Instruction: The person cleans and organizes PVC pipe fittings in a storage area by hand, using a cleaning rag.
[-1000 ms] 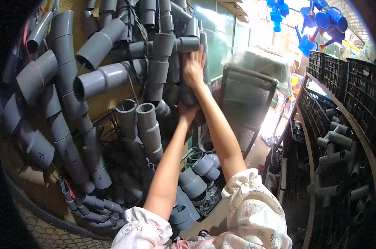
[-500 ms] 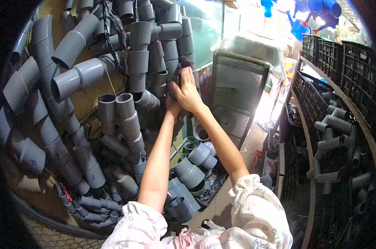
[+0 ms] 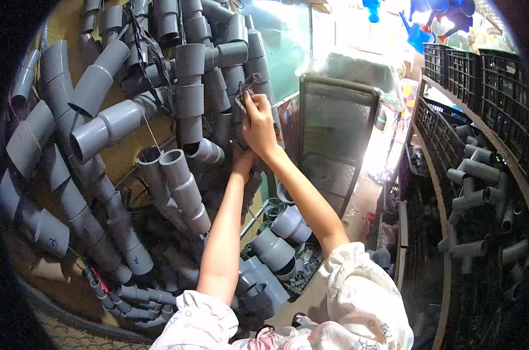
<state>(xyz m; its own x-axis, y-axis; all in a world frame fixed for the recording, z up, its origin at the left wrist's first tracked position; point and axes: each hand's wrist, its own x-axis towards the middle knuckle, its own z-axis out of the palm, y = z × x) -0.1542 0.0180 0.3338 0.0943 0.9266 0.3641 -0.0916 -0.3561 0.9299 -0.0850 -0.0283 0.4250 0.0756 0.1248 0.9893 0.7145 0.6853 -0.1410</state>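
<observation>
My right hand (image 3: 260,125) is raised at a hanging column of grey plastic pipe fittings (image 3: 233,77), its fingers closed around a dark crumpled cloth (image 3: 246,93). The cloth lies against the fittings. Just below, my left hand (image 3: 241,158) reaches in among the same fittings; its fingers are hidden behind the pipes and my right wrist. To the left of my hands hang a stack of straight couplings (image 3: 190,87) and an angled grey fitting (image 3: 208,152).
More strung grey fittings (image 3: 110,128) fill the left side. Larger fittings (image 3: 272,248) lie low in front of me. A dark-framed panel (image 3: 334,134) stands ahead. On the right, a shelf rack holds black crates (image 3: 504,87) and tee fittings (image 3: 472,201).
My right hand has gone from fingers stretched flat to curled around the cloth. My left hand stays low behind it. Several hanging fittings have shifted slightly.
</observation>
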